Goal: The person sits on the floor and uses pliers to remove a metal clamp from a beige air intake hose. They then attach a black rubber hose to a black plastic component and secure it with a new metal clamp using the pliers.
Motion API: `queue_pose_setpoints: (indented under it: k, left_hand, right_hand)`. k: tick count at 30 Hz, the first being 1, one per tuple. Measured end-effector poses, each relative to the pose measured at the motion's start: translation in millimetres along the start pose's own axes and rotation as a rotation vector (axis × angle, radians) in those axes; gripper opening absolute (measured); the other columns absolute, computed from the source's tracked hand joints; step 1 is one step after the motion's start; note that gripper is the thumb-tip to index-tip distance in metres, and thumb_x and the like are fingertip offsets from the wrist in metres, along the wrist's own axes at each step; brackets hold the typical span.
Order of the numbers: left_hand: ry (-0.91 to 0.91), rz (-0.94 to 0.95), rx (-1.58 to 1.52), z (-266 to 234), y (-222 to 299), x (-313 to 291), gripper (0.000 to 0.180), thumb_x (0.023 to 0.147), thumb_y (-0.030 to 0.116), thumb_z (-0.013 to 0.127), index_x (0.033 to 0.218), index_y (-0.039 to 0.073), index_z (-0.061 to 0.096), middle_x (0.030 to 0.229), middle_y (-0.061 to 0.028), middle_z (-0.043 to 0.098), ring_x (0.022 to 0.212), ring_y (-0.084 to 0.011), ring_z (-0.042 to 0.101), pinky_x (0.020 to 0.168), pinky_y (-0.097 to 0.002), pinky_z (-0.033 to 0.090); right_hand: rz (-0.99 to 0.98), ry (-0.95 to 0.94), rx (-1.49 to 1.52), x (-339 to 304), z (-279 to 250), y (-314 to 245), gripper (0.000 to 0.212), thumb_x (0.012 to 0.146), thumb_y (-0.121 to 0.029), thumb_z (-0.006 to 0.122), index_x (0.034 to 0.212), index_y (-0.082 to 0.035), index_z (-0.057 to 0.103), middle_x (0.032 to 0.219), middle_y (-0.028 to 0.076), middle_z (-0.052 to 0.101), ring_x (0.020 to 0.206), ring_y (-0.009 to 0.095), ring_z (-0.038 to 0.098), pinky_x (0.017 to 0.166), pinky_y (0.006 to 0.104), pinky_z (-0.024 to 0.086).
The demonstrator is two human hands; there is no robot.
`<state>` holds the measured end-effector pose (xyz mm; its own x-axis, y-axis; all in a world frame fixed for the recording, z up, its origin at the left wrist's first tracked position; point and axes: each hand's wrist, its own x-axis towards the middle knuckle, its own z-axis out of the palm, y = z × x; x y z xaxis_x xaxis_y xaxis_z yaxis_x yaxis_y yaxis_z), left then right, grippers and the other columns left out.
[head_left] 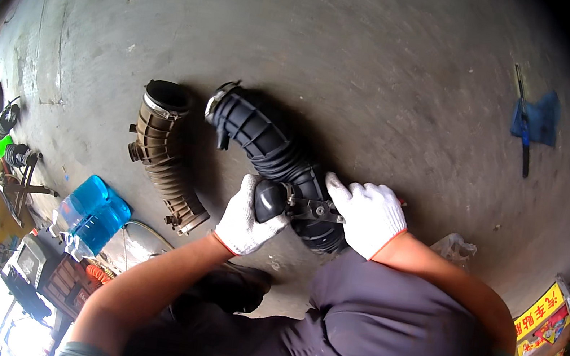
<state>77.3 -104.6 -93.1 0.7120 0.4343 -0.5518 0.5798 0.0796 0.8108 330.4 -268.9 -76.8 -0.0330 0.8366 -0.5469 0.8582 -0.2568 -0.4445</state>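
Note:
A black ribbed air intake hose (256,126) lies on the floor in front of me, a metal clamp round its far end. At its near end my left hand (250,215), in a white knit glove, is closed round a rounded black plastic piece (269,202). My right hand (372,218), gloved the same way, grips grey metal pliers (313,210). Their jaws reach the neck of the black piece; what they pinch is too small to make out. Left of the hose lies a second, brown dusty intake hose (162,142), with clamps at both ends.
A blue translucent container (94,213) stands at the left, near tools and a small device with a screen (31,260). Far right, a long thin tool (523,128) lies by a blue cloth (545,118). Crumpled clear plastic (455,248) lies beside my right forearm; yellow signs (541,310) are lower right.

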Motion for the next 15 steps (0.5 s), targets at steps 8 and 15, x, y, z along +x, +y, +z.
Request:
queue_pose_setpoints:
  k: [8, 15]
  left_hand:
    - [0.193, -0.255, -0.217, 40.7, 61.1, 8.5, 0.052, 0.098, 0.024, 0.087, 0.13, 0.002, 0.052, 0.1, -0.0109, 0.072, 0.086, -0.0162, 0.068, 0.074, -0.0353, 0.058]
    - [0.29, -0.437, -0.244, 63.2, 92.9, 17.1, 0.05, 0.1, 0.028, 0.087, 0.126, 0.001, 0.054, 0.101, -0.011, 0.073, 0.086, -0.0155, 0.069, 0.075, -0.0358, 0.058]
  right_hand:
    - [0.023, -0.072, -0.046, -11.7, -28.5, 27.3, 0.052, 0.104, -0.019, 0.059, 0.155, -0.008, 0.062, 0.106, 0.017, 0.081, 0.096, 0.036, 0.08, 0.087, 0.0502, 0.062]
    - [-0.156, -0.1, -0.197, 6.1, -51.9, 69.1, 0.042, 0.109, -0.02, 0.053, 0.148, -0.01, 0.065, 0.108, 0.013, 0.082, 0.101, 0.033, 0.08, 0.089, 0.0467, 0.06]
